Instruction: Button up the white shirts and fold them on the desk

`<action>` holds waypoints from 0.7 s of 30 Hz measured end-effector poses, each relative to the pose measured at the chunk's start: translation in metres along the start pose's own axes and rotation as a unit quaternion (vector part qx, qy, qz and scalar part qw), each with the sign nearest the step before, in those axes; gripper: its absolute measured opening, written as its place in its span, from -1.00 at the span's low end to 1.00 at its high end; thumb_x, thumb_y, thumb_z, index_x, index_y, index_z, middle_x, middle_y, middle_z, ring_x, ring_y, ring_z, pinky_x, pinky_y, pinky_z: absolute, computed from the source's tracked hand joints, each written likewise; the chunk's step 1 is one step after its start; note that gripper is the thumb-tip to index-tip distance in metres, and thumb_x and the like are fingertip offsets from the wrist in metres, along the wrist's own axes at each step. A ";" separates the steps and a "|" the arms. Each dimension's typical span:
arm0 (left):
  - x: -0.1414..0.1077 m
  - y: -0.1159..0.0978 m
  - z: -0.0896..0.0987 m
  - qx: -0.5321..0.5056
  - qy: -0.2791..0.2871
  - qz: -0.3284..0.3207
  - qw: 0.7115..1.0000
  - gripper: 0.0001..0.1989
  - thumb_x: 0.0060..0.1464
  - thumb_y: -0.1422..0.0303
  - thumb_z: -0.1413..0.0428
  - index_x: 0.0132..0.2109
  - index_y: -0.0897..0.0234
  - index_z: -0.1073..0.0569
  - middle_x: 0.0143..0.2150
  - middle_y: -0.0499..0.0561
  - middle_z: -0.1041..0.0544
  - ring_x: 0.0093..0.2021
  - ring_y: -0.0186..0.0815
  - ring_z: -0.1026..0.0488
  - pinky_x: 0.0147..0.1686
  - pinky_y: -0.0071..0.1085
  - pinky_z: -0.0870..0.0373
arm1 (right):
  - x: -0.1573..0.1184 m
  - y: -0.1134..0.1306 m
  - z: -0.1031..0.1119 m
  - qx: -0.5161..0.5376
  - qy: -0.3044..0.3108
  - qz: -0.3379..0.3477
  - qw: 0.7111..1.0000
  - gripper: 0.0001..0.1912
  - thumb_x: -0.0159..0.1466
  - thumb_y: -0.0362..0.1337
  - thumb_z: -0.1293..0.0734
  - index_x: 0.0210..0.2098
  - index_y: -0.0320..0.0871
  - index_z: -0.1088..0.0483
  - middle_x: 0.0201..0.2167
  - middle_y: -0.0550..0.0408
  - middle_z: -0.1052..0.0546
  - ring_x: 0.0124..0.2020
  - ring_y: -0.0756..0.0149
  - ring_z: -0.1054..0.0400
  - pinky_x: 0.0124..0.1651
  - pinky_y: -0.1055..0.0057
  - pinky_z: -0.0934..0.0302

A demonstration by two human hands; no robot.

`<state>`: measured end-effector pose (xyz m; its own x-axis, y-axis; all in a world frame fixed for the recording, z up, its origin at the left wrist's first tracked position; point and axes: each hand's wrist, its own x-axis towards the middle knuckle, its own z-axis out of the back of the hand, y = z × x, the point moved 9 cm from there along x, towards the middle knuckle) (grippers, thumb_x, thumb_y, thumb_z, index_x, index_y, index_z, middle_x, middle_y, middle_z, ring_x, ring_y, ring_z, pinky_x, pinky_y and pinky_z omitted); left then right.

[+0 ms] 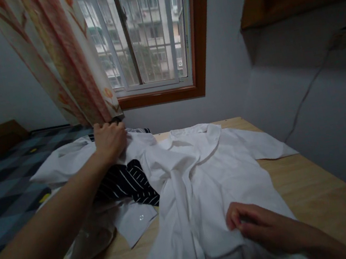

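Note:
A white collared shirt [232,172] lies spread on the wooden table, its collar toward the window and one sleeve stretched out to the right. Over the lower front of the shirt, my right hand [250,224] is closed, with a bit of its fabric at the curled fingertips. My left hand [111,141] reaches to the far left, knuckles up and fingers curled into a heap of white clothing [69,159]; its fingertips are hidden. A black garment with white stripes [125,183] is bunched under my left forearm. Near it lies a buttoned white cuff [137,218].
The light wooden table [322,202] runs along the right wall. On the left is a bed with a dark checked cover [2,191]. A floral curtain [66,59] hangs beside the window [147,33], just behind my left hand. A wooden shelf [297,0] juts out at upper right.

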<state>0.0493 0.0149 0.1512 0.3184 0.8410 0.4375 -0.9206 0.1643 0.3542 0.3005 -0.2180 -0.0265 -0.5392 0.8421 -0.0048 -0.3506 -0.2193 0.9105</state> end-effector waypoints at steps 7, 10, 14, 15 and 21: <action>-0.158 -0.134 0.048 -0.293 0.117 -0.329 0.890 -0.55 0.10 -0.06 0.01 -0.14 0.16 -0.51 -0.19 0.13 -0.55 -0.18 -0.07 -0.42 -0.07 -0.12 -0.27 | -0.039 0.014 0.018 -0.216 -0.231 0.112 0.942 -0.78 0.28 -0.06 -0.24 -0.13 0.04 -0.31 -0.12 -0.04 -0.49 -0.10 0.08 -0.40 -0.14 0.24 -0.32; -0.227 -0.167 0.052 -0.332 0.176 -0.411 0.831 -0.50 0.01 0.00 -0.12 0.04 0.14 -0.46 0.02 0.15 -0.52 -0.03 0.01 -0.42 0.02 -0.07 -0.27 | -0.042 0.015 -0.015 -0.349 -0.241 0.174 0.889 -0.59 0.24 -0.16 -0.28 0.09 0.07 -0.25 -0.08 -0.04 -0.53 -0.13 0.07 -0.44 -0.15 0.24 -0.32; -0.247 -0.171 0.026 -0.312 0.194 -0.380 0.849 -0.29 -0.01 0.14 -0.21 0.28 0.13 -0.24 0.28 0.15 -0.30 0.25 0.11 -0.21 0.18 0.03 -0.14 | -0.031 0.009 -0.046 -0.453 -0.237 0.186 0.839 -0.75 0.21 -0.34 -0.25 -0.11 -0.05 -0.35 -0.23 -0.02 -0.56 -0.26 0.11 -0.45 -0.17 0.21 -0.28; -0.247 -0.171 0.022 -0.315 0.185 -0.377 0.851 -0.35 0.02 0.19 -0.21 0.25 0.10 -0.26 0.27 0.12 -0.32 0.25 0.08 -0.22 0.18 0.00 -0.15 | -0.030 0.011 -0.047 -0.455 -0.255 0.194 0.831 -0.82 0.19 -0.41 -0.23 -0.23 -0.07 -0.34 -0.32 0.03 -0.55 -0.32 0.16 -0.43 -0.18 0.22 -0.27; -0.243 -0.171 0.020 -0.424 0.099 -0.348 0.830 -0.83 0.16 0.50 -0.01 -0.24 0.18 -0.47 -0.17 -0.03 -0.57 -0.11 -0.23 -0.44 -0.10 -0.30 -0.31 | -0.026 0.020 -0.023 -0.306 -0.236 0.163 0.908 -0.81 0.09 -0.51 -0.14 -0.42 -0.10 -0.25 -0.44 0.11 -0.44 -0.37 0.28 -0.33 -0.28 0.35 -0.23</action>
<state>0.1335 -0.2276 0.0008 0.8741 0.4442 0.1965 -0.3840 0.8797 -0.2805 0.2898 -0.2559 -0.0183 -0.3528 0.7696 0.5323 -0.6689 -0.6052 0.4316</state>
